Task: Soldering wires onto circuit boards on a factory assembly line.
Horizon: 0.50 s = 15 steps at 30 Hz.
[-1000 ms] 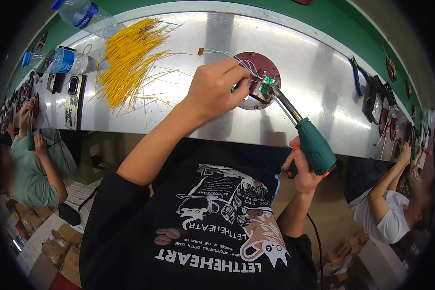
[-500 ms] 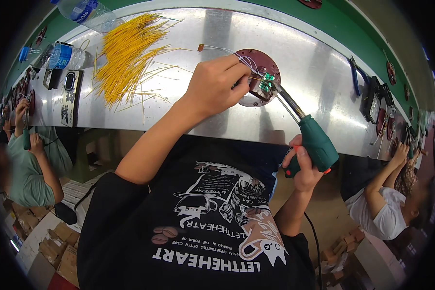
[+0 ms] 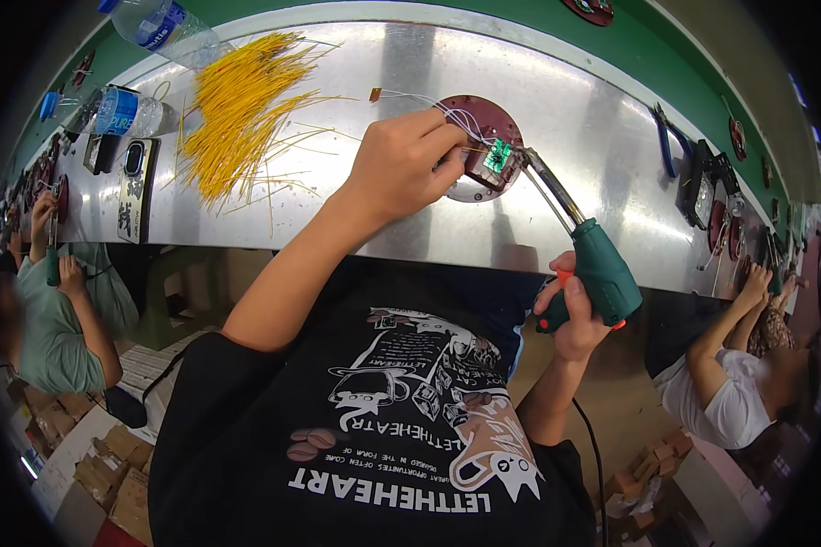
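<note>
My right hand (image 3: 576, 314) is wrapped round the grip of a green soldering gun (image 3: 604, 278), a finger at its red trigger. Its long metal barrel slants up and left, the tip just right of a small green circuit board (image 3: 497, 156). That board sits on a round dark red plate (image 3: 502, 118) with holes round its rim. My left hand (image 3: 410, 164) is at the plate's left side, thumb and fingertips pinched together on what looks like a thin yellow wire. White wires (image 3: 438, 100) run from the board leftward past my knuckles to a small brown tab (image 3: 375, 95).
A pile of yellow wires (image 3: 237, 118) lies left on the metal bench (image 3: 374, 55). Beyond it are a phone (image 3: 135, 191) and plastic bottles (image 3: 123, 111). Pliers (image 3: 670, 146) and a black device (image 3: 702, 187) lie right. Co-workers sit at both sides. A black cable (image 3: 597, 456) hangs below my right arm.
The soldering gun's tip has shifted slightly right, from over the green board to its right edge, leaving more of the board in sight. My left hand stays pinched beside the plate.
</note>
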Each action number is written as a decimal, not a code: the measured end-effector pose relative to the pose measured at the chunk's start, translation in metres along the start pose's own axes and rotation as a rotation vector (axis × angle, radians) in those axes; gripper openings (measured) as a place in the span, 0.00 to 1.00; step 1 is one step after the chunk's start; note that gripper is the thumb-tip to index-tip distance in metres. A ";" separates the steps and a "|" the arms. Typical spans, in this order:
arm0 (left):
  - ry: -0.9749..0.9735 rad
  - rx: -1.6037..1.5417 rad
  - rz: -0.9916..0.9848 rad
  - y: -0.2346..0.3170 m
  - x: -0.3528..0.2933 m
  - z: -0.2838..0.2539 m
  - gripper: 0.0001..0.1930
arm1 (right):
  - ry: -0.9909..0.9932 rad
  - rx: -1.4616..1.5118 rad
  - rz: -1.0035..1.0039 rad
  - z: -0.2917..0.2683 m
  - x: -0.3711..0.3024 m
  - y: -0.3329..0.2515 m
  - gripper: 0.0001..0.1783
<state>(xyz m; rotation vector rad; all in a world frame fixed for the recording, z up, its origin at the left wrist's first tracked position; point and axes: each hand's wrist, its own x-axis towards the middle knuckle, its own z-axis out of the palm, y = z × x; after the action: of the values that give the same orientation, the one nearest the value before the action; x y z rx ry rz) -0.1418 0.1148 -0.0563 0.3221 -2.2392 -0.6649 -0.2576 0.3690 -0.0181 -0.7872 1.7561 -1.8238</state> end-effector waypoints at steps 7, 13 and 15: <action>-0.048 0.045 0.001 0.004 -0.005 -0.007 0.06 | -0.001 0.048 0.019 -0.001 -0.004 -0.002 0.19; -0.044 0.022 -0.115 0.009 -0.018 -0.023 0.12 | 0.030 0.109 0.037 -0.004 -0.008 0.002 0.18; -0.054 0.000 -0.135 0.008 -0.019 -0.030 0.14 | 0.036 0.120 0.038 -0.003 -0.009 0.002 0.18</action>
<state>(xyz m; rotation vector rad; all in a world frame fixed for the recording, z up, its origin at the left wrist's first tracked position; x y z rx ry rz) -0.1068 0.1181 -0.0462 0.4637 -2.2831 -0.7524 -0.2536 0.3771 -0.0204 -0.6735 1.6540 -1.9091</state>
